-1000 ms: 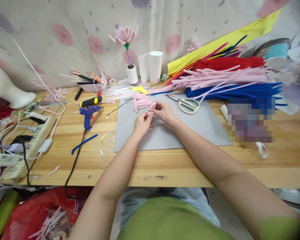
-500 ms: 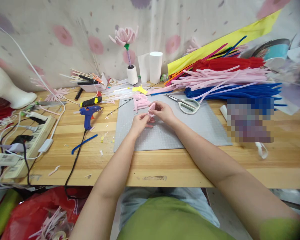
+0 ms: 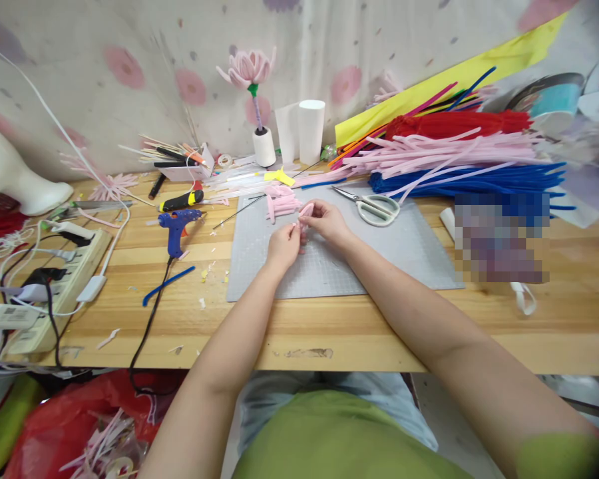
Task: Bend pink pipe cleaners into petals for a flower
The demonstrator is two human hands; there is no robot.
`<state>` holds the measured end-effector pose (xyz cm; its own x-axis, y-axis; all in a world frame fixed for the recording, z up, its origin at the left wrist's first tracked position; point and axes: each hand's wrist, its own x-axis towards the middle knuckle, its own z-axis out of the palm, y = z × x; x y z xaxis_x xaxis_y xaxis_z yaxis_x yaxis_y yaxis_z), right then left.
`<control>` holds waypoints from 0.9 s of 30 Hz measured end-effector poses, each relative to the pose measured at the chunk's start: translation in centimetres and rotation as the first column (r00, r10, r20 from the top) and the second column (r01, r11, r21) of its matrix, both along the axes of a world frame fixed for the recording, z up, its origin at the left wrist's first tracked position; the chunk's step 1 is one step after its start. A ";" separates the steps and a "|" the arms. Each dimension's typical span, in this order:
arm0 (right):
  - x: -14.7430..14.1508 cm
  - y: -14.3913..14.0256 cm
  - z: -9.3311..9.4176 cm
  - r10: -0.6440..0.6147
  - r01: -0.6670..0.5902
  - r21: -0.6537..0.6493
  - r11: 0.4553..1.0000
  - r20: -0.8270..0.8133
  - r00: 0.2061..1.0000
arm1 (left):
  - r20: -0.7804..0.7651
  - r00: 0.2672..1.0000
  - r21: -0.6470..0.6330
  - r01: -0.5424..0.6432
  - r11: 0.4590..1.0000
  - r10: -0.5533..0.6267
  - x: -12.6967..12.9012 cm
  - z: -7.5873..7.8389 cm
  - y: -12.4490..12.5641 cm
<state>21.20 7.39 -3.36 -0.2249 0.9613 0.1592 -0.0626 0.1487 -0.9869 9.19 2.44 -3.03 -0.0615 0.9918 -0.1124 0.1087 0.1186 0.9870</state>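
Note:
Between my two hands, over the grey cutting mat (image 3: 404, 259), is a bent pink pipe cleaner (image 3: 306, 211). My left hand (image 3: 283, 245) pinches its lower end, fingers curled. The thumb and forefinger of my right hand (image 3: 325, 223) close on its upper part. Just behind my left hand, several short pink pipe cleaner pieces (image 3: 282, 207) lie on the mat. Scissors (image 3: 377, 209) with pale handles rest to the right of my right hand, blades pointing left.
A blue glue gun (image 3: 176, 233) and its cord lie left of the mat, near a power strip (image 3: 62, 293). Bundles of pink (image 3: 444, 152), red and blue pipe cleaners (image 3: 459, 181) fill the back right. A pink pipe-cleaner flower (image 3: 249, 70) stands upright behind.
My left hand has shifted slightly right and its fingers have curled in more. My right hand has barely moved, still pinching the pink pipe cleaner.

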 end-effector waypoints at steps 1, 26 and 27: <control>0.0 0.0 0.0 -0.004 0.004 -0.010 1.000 -0.009 1.000 | 0.066 0.998 -0.053 0.000 0.999 0.003 0.0 0.3 0.0; 0.1 -1.2 0.6 0.099 -0.100 0.047 0.994 0.021 0.995 | 0.355 0.934 -0.232 0.049 0.972 0.037 -0.2 2.2 -1.4; 0.1 -1.4 0.7 0.113 -0.113 0.026 0.993 -0.003 0.994 | 0.362 0.932 -0.242 0.066 0.968 0.027 -0.1 2.3 -1.5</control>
<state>21.32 6.02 -2.71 -0.3314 0.9251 0.1853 -0.0852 0.1662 -0.9824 9.07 0.98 -0.71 0.0479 0.9305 -0.3632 -0.2437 0.3635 0.8992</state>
